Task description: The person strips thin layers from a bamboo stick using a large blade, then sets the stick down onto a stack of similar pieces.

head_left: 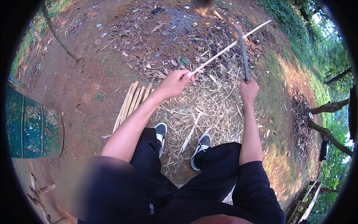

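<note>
My left hand (176, 83) is closed around the near end of a long, pale wooden strip (218, 54), which slants away to the far right. A knife with a long, dark blade (243, 52) stands up from my right hand (248, 90), whose fingers wrap its handle. The blade crosses the strip towards its far end; whether they touch I cannot tell. Beside my left forearm lies a bundle of cut wooden strips (131, 100) on the ground.
Pale shavings (209, 97) cover the ground around my shoes. A green, worn metal drum (35, 127) is at the left. A thin trunk (59, 35) rises at the far left, a stump (203, 3) at the far edge, and branches (330, 108) at the right.
</note>
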`<state>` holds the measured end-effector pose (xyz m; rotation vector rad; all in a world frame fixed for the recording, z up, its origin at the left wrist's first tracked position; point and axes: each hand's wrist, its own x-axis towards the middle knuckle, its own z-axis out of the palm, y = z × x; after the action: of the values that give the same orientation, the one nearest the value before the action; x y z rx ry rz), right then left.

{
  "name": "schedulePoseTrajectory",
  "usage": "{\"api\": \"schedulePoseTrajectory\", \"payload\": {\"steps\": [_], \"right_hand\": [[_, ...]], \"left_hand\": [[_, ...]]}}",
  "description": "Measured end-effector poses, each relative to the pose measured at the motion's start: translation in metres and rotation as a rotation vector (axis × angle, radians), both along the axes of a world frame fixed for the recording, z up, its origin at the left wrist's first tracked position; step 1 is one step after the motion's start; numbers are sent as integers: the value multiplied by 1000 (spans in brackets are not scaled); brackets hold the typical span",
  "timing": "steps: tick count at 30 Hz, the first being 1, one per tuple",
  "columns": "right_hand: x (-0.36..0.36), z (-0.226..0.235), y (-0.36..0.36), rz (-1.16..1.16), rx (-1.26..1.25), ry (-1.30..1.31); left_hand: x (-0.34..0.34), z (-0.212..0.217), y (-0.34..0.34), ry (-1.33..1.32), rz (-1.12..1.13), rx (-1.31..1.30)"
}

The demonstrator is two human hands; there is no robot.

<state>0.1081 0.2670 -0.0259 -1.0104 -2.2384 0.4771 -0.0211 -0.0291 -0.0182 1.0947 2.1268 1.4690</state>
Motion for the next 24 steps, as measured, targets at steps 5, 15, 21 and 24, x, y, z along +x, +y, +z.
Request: {"api": "schedulePoseTrajectory", "payload": {"steps": [5,15,21,24], "right_hand": [[11,-22,14,-55,-127,66],[-17,-12,-69,408,-222,13],[-27,-10,-93,406,-20,-259],[-29,-17,-82,377,-221,-274]], "left_hand": [[-8,-3,-3,-61,-9,59],[-2,-7,20,-188,-76,128],[-3,-7,12,-284,-48,43],[-7,-7,6,-284,-39,41]]}}
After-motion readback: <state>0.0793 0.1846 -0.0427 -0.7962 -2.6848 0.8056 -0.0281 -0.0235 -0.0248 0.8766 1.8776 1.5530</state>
